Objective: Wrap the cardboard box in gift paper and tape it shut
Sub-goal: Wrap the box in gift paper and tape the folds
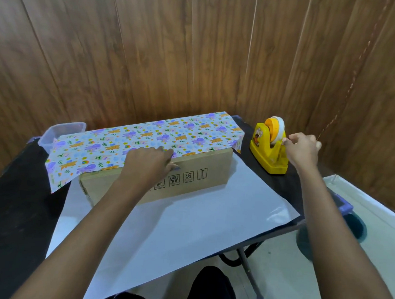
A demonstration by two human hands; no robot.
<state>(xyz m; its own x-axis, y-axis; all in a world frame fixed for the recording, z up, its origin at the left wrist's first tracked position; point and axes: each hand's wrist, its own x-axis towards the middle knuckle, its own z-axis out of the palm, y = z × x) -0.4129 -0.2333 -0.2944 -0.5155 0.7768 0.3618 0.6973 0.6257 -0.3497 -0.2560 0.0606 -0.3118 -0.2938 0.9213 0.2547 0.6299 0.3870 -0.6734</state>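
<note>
A long cardboard box [204, 175] lies across the table on a sheet of gift paper. The paper's printed side [146, 134] is folded over the box top, and its white underside [187, 229] spreads toward me. My left hand [148, 162] presses the paper's edge flat onto the box's top front edge. My right hand [301, 151] reaches to the yellow tape dispenser [269, 149] at the right and pinches the tape end at its cutter.
A clear plastic container [61, 133] stands at the table's back left. The black table [10, 207] ends just right of the dispenser, with its metal leg [249, 272] and the floor beyond. A wooden wall rises close behind.
</note>
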